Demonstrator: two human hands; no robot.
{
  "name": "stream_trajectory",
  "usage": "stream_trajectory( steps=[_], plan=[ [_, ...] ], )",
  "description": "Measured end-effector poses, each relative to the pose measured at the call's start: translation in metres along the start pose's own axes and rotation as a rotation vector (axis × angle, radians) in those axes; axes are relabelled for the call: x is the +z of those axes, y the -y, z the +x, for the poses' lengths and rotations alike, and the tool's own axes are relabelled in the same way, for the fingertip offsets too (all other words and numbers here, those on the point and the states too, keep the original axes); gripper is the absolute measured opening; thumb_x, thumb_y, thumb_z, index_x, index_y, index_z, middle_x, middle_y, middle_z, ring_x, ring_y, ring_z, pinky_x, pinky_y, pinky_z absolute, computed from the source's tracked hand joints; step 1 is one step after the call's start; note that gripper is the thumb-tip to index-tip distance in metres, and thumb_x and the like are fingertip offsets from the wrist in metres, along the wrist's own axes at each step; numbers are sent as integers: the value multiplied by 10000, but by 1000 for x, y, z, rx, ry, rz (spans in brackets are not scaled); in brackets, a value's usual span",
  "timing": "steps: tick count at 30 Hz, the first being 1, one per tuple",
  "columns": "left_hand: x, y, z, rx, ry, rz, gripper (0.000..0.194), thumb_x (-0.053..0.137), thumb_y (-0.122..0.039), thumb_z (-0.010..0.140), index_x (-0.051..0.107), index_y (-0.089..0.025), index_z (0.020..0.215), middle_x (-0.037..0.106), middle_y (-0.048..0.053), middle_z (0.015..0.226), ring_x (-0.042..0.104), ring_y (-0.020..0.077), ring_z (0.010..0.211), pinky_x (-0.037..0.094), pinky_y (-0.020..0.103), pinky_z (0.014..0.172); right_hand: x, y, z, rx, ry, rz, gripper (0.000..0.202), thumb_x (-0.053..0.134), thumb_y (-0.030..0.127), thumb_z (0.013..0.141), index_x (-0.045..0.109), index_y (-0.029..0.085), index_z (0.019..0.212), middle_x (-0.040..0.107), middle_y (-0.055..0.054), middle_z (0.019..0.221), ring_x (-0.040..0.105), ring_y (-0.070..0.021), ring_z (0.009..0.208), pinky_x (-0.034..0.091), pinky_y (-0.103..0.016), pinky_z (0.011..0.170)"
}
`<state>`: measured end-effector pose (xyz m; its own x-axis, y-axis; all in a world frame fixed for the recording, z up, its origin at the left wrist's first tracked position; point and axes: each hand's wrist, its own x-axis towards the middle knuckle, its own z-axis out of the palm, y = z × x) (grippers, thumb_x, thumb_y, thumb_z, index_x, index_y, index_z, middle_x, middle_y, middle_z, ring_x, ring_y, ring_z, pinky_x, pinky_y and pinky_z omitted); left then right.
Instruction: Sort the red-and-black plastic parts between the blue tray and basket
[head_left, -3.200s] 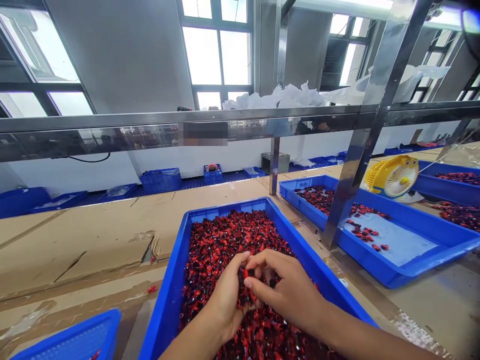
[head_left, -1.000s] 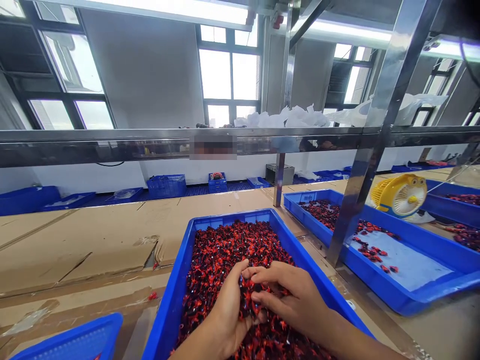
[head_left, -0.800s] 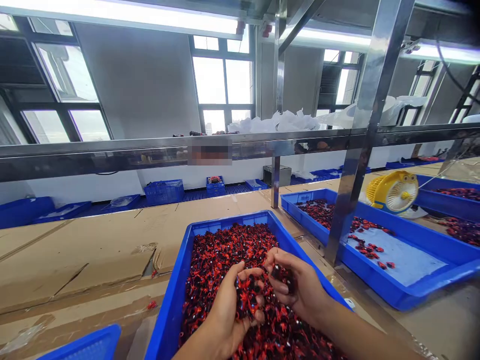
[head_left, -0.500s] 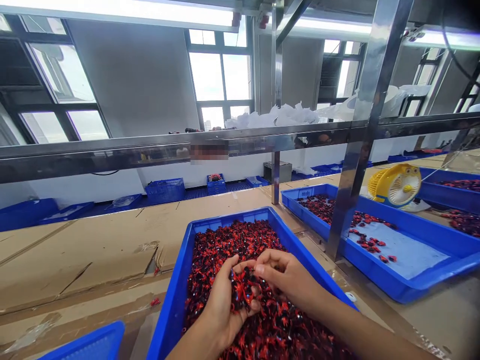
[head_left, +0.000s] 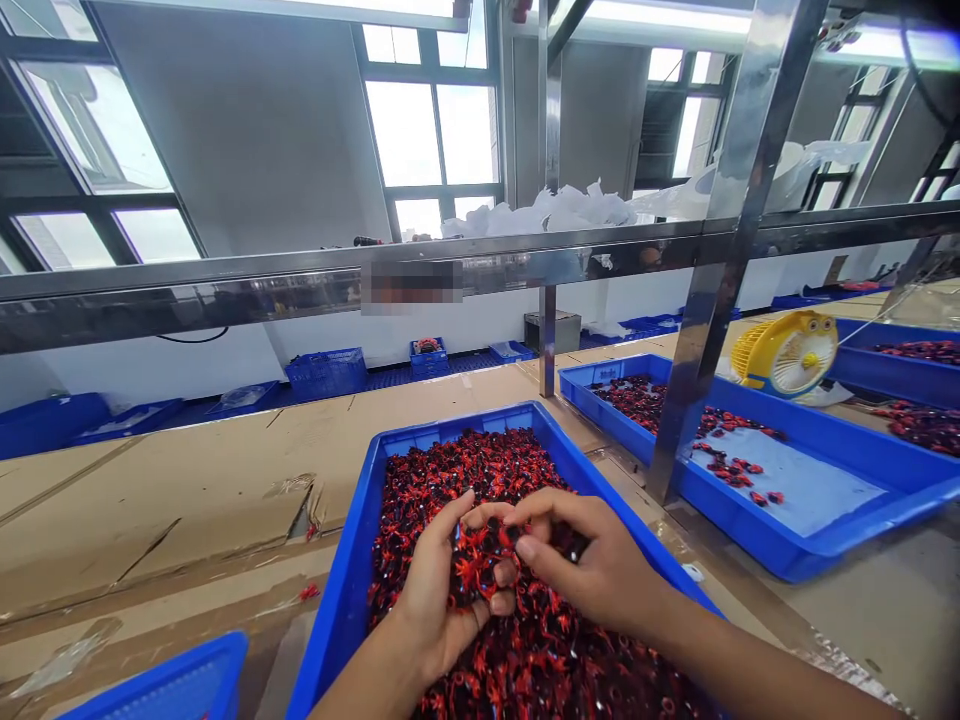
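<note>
A deep blue tray (head_left: 341,540) in front of me holds a heap of small red-and-black pieces (head_left: 465,470), shiny and too small to name. Above the heap, my left hand (head_left: 442,590) is cupped, palm up, its fingers curled round a small pile of these pieces (head_left: 472,560). My right hand (head_left: 577,550) meets it from the right. Its thumb and index finger close on one small dark-and-red piece (head_left: 513,534) beside the left fingertips. The right hand's other fingers are curled and partly hidden.
At the right stands another blue tray (head_left: 840,545) with scattered pieces on a white sheet, behind a metal post (head_left: 694,370). A yellow fan (head_left: 787,352) is beyond it. A blue basket's corner (head_left: 172,680) shows lower left. A metal rail (head_left: 285,280) crosses ahead above the cardboard-covered table (head_left: 187,480).
My right thumb and index finger have parted slightly and now show a small piece between them. My left hand stays cupped round its pile. The whole view has shifted a little.
</note>
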<state>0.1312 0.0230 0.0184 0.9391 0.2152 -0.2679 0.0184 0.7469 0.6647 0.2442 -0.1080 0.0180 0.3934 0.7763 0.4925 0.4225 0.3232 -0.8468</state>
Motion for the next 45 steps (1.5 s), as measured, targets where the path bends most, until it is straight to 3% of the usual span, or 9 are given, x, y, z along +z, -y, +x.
stream_trajectory(
  steps=[2,4,9,13,16,19,24,34,45],
  plan=[
    [0,0,-1,-11,41,-19,345,514,-458,886,629,-150,989,569,32,776,476,91,512,311,207,423,-2,0,4,281,-95,479,138,586,328,852,628,211,913,428,83,515,321,-64,374,270,-197,383],
    [1,-1,-3,-20,79,-23,346,492,-455,901,628,-146,973,545,25,760,463,86,508,300,205,423,-7,-4,9,452,-124,818,189,549,384,851,605,206,883,338,101,484,196,-53,331,168,-189,322],
    [3,-1,-6,-3,113,-3,363,452,-468,920,623,-147,932,505,16,736,451,85,518,294,203,429,-9,-14,17,551,-169,901,293,592,388,827,634,189,1039,543,7,761,374,-45,453,103,-153,340],
    [2,0,-3,11,92,25,339,462,-459,919,615,-158,904,529,21,758,452,86,518,308,205,425,0,-11,12,474,-139,564,261,589,434,862,663,214,981,573,21,742,356,-47,443,159,-166,354],
    [1,3,-1,60,32,47,320,490,-451,908,610,-158,862,547,21,734,465,92,530,335,205,431,1,-4,8,105,-39,-65,160,652,349,834,711,233,928,584,29,643,457,-91,517,368,-217,491],
    [0,7,0,81,-34,90,343,517,-463,892,618,-141,832,563,28,679,482,102,533,360,211,439,-3,1,5,-185,42,-506,296,642,255,846,676,309,1136,629,17,733,542,-120,649,425,-245,647],
    [-1,8,2,7,-103,153,390,516,-475,880,627,-119,763,575,41,582,493,117,479,356,216,408,-4,0,1,-179,196,-861,397,593,286,889,565,357,1279,597,-12,858,578,-134,665,412,-238,593],
    [-5,4,3,-131,-62,125,367,529,-476,863,605,-138,741,573,32,641,491,103,497,316,198,411,-1,-2,0,-234,277,-1106,363,594,271,896,569,336,1252,587,-18,889,573,-137,624,371,-239,523],
    [-8,4,2,-226,-36,122,384,546,-490,844,611,-124,747,569,36,626,521,117,474,323,200,395,-1,1,-2,-393,287,-1037,222,489,236,948,632,245,1118,664,-36,922,602,-132,679,404,-236,561]
  ],
)
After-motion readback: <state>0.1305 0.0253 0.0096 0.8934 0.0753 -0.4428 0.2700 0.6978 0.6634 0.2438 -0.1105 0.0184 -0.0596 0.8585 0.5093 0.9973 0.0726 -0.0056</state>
